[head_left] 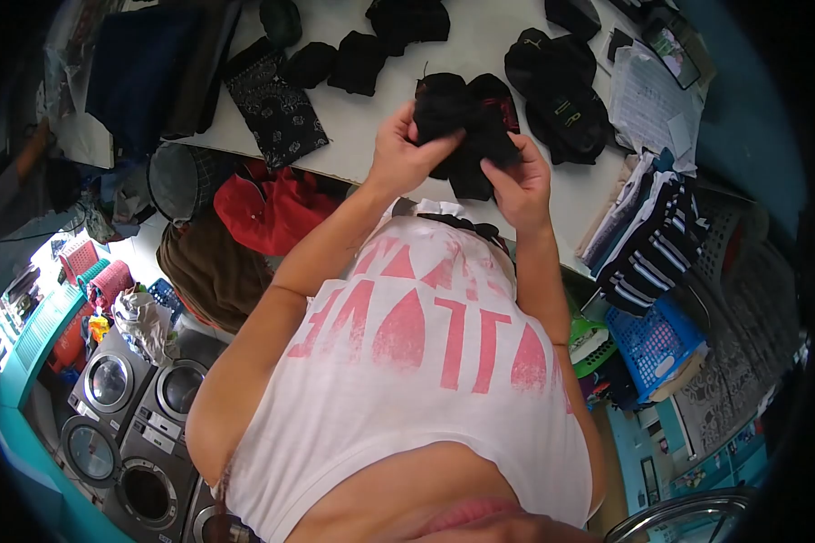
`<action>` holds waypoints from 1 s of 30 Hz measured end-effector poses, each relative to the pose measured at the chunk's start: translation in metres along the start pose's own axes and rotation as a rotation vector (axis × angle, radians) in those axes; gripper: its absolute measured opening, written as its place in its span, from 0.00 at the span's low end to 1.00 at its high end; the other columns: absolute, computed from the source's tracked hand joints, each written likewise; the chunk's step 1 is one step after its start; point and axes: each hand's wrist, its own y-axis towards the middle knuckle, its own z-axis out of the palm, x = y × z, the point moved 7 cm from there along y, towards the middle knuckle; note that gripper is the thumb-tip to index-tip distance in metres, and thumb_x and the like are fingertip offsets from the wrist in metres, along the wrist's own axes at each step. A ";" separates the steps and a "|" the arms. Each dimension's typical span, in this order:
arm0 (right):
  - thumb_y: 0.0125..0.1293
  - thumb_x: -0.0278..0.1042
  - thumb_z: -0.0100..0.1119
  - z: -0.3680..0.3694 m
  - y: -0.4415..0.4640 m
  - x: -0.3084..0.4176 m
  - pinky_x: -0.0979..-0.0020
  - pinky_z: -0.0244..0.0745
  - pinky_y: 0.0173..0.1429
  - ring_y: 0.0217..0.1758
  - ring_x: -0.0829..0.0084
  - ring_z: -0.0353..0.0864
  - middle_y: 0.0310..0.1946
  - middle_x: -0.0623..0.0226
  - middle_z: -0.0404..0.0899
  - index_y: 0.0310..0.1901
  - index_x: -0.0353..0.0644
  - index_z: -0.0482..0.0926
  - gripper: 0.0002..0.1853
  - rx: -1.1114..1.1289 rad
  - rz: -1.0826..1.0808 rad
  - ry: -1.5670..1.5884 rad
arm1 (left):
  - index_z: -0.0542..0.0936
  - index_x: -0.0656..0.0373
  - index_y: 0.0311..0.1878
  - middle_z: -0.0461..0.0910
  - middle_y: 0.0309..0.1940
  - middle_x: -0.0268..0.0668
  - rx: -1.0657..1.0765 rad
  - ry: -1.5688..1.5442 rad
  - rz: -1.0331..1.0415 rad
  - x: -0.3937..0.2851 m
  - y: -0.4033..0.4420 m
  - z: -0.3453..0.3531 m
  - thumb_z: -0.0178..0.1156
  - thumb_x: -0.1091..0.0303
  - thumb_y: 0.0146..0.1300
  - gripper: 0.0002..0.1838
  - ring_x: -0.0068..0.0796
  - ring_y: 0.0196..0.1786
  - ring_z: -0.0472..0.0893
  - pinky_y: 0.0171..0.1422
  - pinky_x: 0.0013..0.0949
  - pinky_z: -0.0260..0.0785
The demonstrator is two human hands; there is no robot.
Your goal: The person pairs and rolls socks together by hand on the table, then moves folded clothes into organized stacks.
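Observation:
Both my hands hold a small black piece of clothing (pixel 462 136) above the edge of a white table. It is bunched and folded, so I cannot tell its exact kind. My left hand (pixel 409 149) pinches its left side, thumb on top. My right hand (pixel 522 185) grips the lower right side, with fingers partly behind the cloth. A black and red cloth (pixel 498 95) shows just beyond them. To the left lie a black paisley bandana (pixel 276 104) and small black cloth bundles (pixel 358 63). Black garments with small printed logos (pixel 561 100) lie to the right.
Written papers (pixel 656 104) and a phone (pixel 672 50) sit at the table's right end, near striped folded clothes (pixel 652 235). A blue basket (pixel 654 344) stands below. Red cloth (pixel 272 213) bulges under the table's left edge. Washing machines (pixel 145 452) stand lower left.

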 end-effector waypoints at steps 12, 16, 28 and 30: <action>0.50 0.18 0.62 -0.017 0.001 0.003 0.83 0.71 0.37 0.32 0.83 0.72 0.33 0.69 0.72 0.35 0.40 0.63 0.16 -0.290 -0.126 -0.123 | 0.72 0.60 0.36 0.62 0.27 0.25 0.071 0.228 0.239 -0.006 -0.003 0.001 0.65 0.75 0.46 0.14 0.15 0.30 0.63 0.37 0.20 0.60; 0.50 0.18 0.62 -0.007 0.001 0.010 0.82 0.71 0.39 0.35 0.81 0.74 0.34 0.66 0.74 0.36 0.38 0.65 0.16 -0.245 -0.181 -0.092 | 0.66 0.60 0.35 0.65 0.32 0.30 0.068 -0.051 0.172 -0.008 -0.004 0.005 0.57 0.78 0.49 0.12 0.17 0.33 0.67 0.38 0.20 0.63; 0.55 0.26 0.60 -0.018 0.004 0.002 0.83 0.69 0.39 0.36 0.83 0.73 0.36 0.70 0.73 0.37 0.34 0.74 0.09 -0.322 -0.047 -0.564 | 0.52 0.57 0.50 0.65 0.47 0.43 -0.181 0.170 0.269 -0.007 0.003 -0.011 0.46 0.81 0.57 0.20 0.25 0.44 0.72 0.44 0.24 0.67; 0.54 0.26 0.61 -0.023 0.005 0.007 0.83 0.68 0.38 0.36 0.83 0.73 0.36 0.70 0.73 0.35 0.33 0.75 0.08 -0.342 -0.036 -0.936 | 0.51 0.59 0.50 0.63 0.48 0.43 -0.142 0.475 0.335 -0.005 0.004 -0.007 0.47 0.82 0.56 0.22 0.26 0.44 0.71 0.45 0.25 0.66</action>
